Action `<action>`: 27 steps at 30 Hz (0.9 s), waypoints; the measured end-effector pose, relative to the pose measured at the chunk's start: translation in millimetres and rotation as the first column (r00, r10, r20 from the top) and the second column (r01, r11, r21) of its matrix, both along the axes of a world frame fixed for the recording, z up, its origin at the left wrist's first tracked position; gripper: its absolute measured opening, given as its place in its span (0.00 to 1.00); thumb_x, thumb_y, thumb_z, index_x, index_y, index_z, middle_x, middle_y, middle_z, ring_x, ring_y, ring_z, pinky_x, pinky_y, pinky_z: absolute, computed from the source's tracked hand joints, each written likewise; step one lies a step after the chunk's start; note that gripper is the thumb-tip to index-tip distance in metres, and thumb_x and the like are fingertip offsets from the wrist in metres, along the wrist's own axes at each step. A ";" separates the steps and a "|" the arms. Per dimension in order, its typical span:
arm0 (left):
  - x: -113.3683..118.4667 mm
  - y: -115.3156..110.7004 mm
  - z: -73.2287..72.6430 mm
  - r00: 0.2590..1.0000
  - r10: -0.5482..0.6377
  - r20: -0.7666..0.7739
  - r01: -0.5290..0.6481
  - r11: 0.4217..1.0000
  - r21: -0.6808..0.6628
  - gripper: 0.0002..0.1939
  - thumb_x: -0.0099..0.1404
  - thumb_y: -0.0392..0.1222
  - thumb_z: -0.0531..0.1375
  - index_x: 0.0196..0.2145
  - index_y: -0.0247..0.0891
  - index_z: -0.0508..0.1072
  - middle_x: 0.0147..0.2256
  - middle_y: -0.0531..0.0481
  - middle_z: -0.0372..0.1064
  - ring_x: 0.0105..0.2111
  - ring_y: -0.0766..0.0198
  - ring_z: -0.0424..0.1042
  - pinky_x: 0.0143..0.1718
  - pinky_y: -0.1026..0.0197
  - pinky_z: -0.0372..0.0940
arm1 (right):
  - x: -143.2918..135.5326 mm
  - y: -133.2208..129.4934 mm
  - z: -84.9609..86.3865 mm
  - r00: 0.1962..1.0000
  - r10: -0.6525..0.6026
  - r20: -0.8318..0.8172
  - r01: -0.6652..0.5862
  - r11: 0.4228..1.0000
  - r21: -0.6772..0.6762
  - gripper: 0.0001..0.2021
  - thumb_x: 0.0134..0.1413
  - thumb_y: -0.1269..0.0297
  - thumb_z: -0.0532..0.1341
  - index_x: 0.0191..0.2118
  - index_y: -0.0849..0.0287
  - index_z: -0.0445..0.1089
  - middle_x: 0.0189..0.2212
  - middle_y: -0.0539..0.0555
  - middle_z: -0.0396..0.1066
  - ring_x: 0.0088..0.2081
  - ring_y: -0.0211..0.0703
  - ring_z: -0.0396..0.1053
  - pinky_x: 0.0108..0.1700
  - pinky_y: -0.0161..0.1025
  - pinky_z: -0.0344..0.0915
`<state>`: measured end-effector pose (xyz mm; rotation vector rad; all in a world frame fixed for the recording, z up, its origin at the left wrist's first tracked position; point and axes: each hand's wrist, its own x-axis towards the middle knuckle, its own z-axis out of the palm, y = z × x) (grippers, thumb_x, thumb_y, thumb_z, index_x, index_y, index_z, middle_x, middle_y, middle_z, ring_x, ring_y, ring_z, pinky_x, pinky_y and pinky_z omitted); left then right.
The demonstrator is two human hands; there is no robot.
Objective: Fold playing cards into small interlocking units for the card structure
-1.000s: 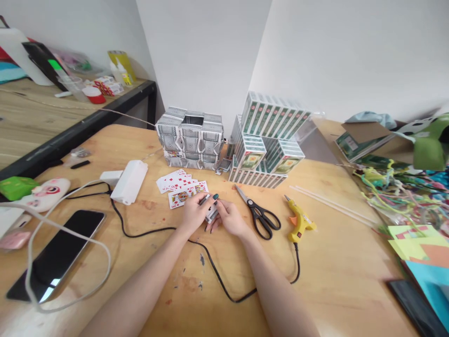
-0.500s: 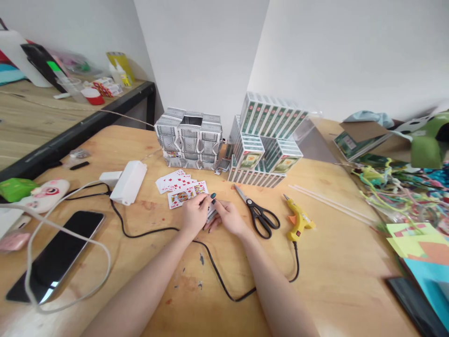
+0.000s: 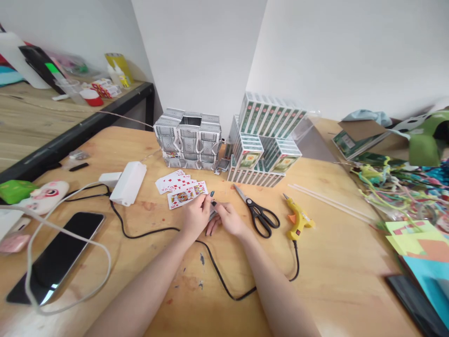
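Between my two hands is a playing card (image 3: 212, 214), mostly hidden by the fingers; only a patterned grey part shows. My left hand (image 3: 195, 216) pinches it from the left, fingertips pressed together. From the other side my right hand (image 3: 227, 219) grips it with thumb and curled fingers. Just beyond the left hand, several face-up playing cards (image 3: 180, 197) with red diamonds lie fanned on the table. Behind them stands a box-like structure of folded cards (image 3: 189, 140) with a square opening on top. Black-handled scissors (image 3: 261, 216) lie right of my right hand.
A yellow glue gun (image 3: 298, 219) lies at the right, its black cord (image 3: 224, 285) looping under my arms. Stacked card boxes (image 3: 270, 117) stand at the back. A phone (image 3: 59, 257), white cable and white power adapter (image 3: 129, 182) are at the left; coloured paper (image 3: 414, 238) lies right.
My hands stay together over the card, with the fingers shifting slightly; the right hand's lower fingers show a little more. The other things on the table have not moved.
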<state>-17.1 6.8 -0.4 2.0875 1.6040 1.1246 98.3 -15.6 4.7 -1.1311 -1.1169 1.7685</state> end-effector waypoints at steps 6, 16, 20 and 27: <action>0.2 1.1 -0.7 0.998 0.031 0.055 -0.027 0.997 -0.079 0.15 0.63 0.44 0.50 0.27 0.37 0.73 0.22 0.48 0.72 0.21 0.65 0.67 0.23 0.66 0.54 | -0.2 -0.6 -1.1 0.999 0.027 0.024 -0.027 1.000 0.002 0.13 0.52 0.61 0.47 0.33 0.65 0.63 0.09 0.50 0.66 0.13 0.39 0.67 0.17 0.31 0.65; 2.3 5.1 -1.1 0.964 0.052 0.262 -0.012 0.988 -0.152 0.13 0.63 0.43 0.50 0.31 0.38 0.73 0.27 0.48 0.73 0.26 0.64 0.70 0.28 0.65 0.60 | -0.9 1.9 -8.1 0.996 -0.091 0.006 0.091 0.993 0.074 0.15 0.53 0.55 0.48 0.32 0.61 0.61 0.11 0.48 0.66 0.14 0.37 0.66 0.18 0.32 0.64; 1.1 6.9 -1.8 0.962 0.012 0.272 0.015 0.995 -0.096 0.12 0.62 0.44 0.52 0.36 0.37 0.73 0.31 0.47 0.73 0.30 0.63 0.70 0.33 0.63 0.63 | -0.6 3.7 -11.7 0.943 -0.286 0.173 0.246 0.944 0.220 0.17 0.55 0.49 0.47 0.32 0.59 0.62 0.10 0.44 0.60 0.11 0.35 0.60 0.15 0.31 0.58; 2.3 3.9 3.2 0.954 -0.120 0.276 0.114 0.993 0.038 0.10 0.61 0.42 0.54 0.34 0.38 0.73 0.33 0.47 0.73 0.33 0.63 0.71 0.38 0.62 0.65 | 10.7 5.2 -11.1 0.794 -0.519 0.317 0.280 0.775 0.567 0.13 0.57 0.55 0.49 0.35 0.56 0.66 0.30 0.53 0.70 0.34 0.45 0.67 0.39 0.39 0.63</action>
